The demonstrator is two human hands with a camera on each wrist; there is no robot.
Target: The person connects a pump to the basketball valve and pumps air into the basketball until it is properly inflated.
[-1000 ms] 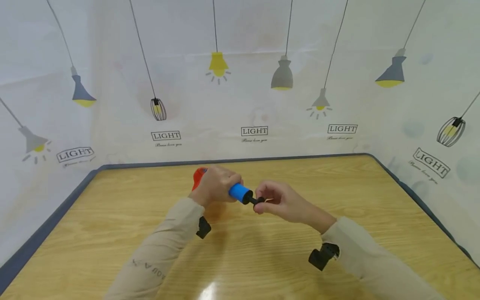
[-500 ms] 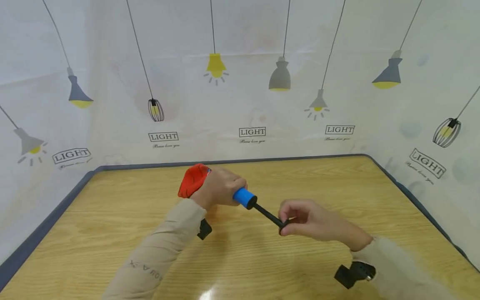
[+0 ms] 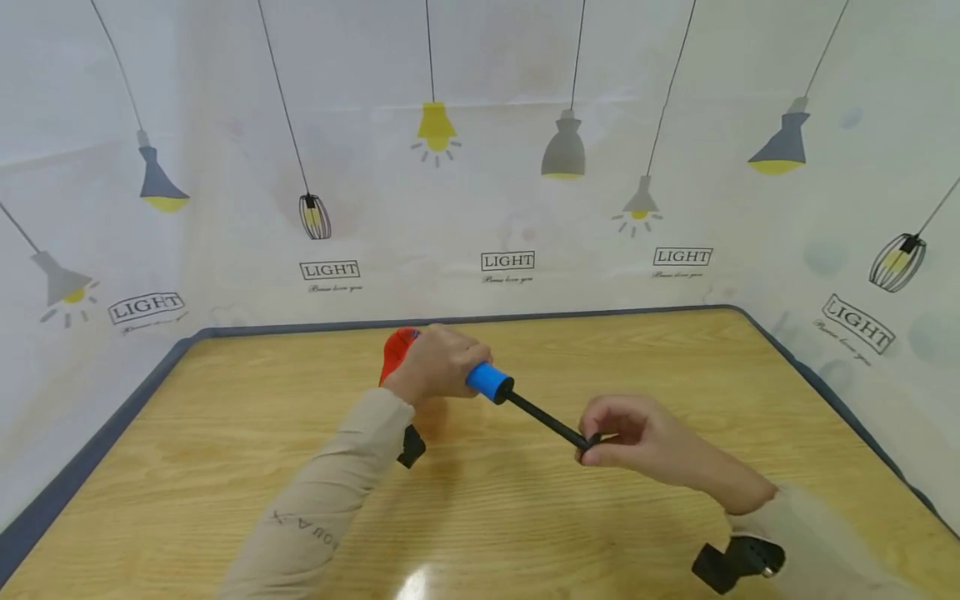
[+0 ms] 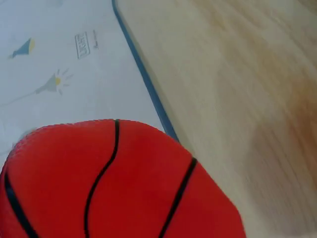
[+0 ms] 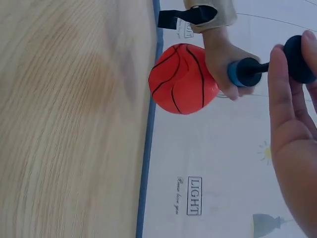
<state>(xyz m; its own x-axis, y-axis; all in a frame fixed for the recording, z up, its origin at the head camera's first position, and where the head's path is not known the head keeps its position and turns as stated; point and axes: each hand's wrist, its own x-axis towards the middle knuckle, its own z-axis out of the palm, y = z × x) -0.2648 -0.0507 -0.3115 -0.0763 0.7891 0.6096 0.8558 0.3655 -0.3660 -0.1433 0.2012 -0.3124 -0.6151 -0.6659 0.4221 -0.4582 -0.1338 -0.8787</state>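
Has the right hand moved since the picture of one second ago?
Yes. Against the table's far edge in the head view, the right hand has moved rightward and farther from that edge; more of the black rod now shows.

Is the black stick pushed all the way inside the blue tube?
No, the head view shows a long stretch of black rod sticking out of the blue pump barrel.
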